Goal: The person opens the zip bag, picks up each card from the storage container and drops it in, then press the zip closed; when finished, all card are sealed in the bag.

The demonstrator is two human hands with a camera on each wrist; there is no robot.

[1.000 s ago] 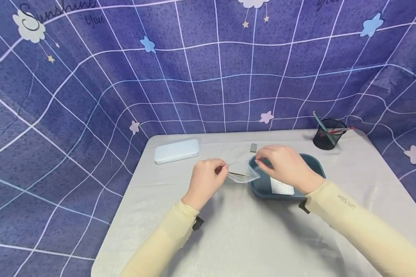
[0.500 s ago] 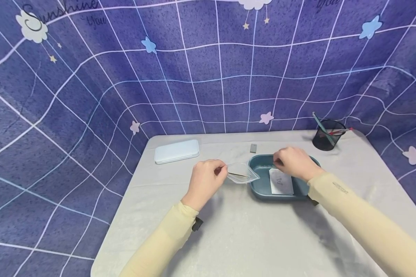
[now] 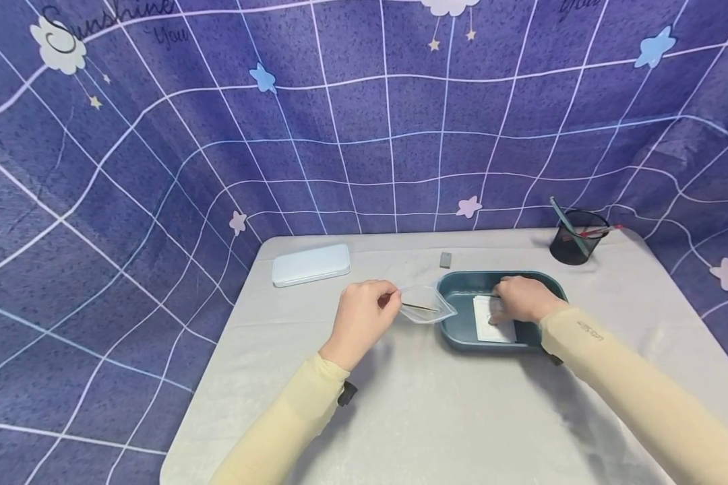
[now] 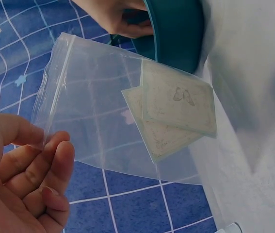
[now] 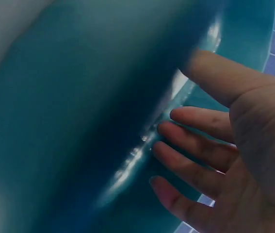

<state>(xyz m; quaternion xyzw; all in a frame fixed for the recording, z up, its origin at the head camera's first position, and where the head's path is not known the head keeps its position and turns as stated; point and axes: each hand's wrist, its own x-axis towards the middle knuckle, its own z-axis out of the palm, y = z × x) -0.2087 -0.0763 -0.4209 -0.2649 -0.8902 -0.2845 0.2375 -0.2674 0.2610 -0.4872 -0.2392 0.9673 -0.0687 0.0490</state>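
Observation:
My left hand pinches the zip edge of a clear zip-lock bag between thumb and fingers. Two pale square cards lie overlapped inside the bag, the upper one bearing a small drawn figure. To the right stands a teal tray with a small stack of white cards in it. My right hand reaches down into this tray, its fingertips at the stack's upper right side. In the right wrist view its fingers are loosely bent and the thumb is apart from them; the tray wall hides most of the cards.
A light blue flat case lies at the back left. Behind the tray is a small grey block. At the back right, a black mesh pen cup holds pens. A blue patterned curtain hangs around the table's far side.
My right hand has moved away from the bag, over to the right, and down into the tray onto the cards. My left hand keeps holding the bag in nearly the same place.

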